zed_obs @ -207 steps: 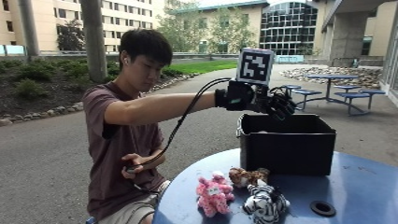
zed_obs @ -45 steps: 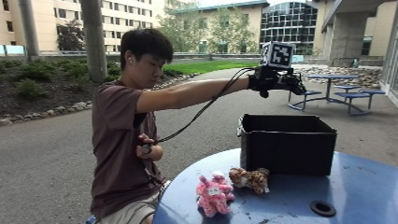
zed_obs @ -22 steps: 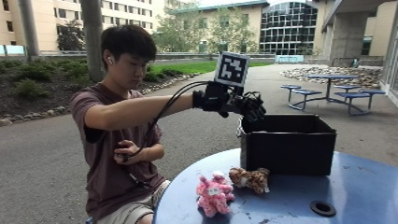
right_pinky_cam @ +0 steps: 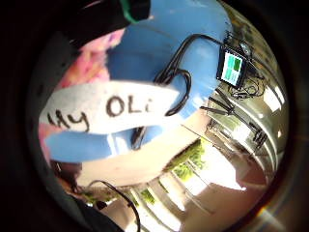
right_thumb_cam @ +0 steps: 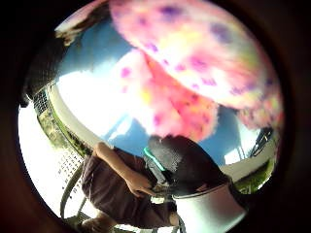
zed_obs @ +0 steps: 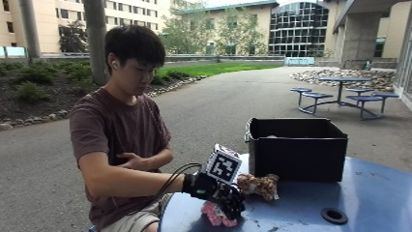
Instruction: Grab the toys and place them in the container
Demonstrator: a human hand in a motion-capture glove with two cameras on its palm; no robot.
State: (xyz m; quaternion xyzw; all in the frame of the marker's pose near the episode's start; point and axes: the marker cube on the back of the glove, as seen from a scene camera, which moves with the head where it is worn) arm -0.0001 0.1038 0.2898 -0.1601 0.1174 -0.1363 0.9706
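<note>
From outside, we see our gloved right hand [zed_obs: 215, 191] down on the fluffy pink plush toy [zed_obs: 217, 216] lying on the round blue desk [zed_obs: 360, 193], just beside the spotted brown plush toy [zed_obs: 258, 184]; the black plastic container [zed_obs: 296, 150] stands behind. Whether the fingers have clasped it, we cannot tell. The thumb-side palm view fills with pink fur [right_thumb_cam: 194, 73]: soft, light, squashy, best gathered round the body.

1. A white tag [right_pinky_cam: 106, 113] with black letters crosses close before my palm.
2. Pink fuzzy toy [right_pinky_cam: 89, 60] shows beside it.
3. Below lies the blue table [right_pinky_cam: 193, 29], with black cables [right_pinky_cam: 176, 79] and a small screen [right_pinky_cam: 232, 65].
</note>
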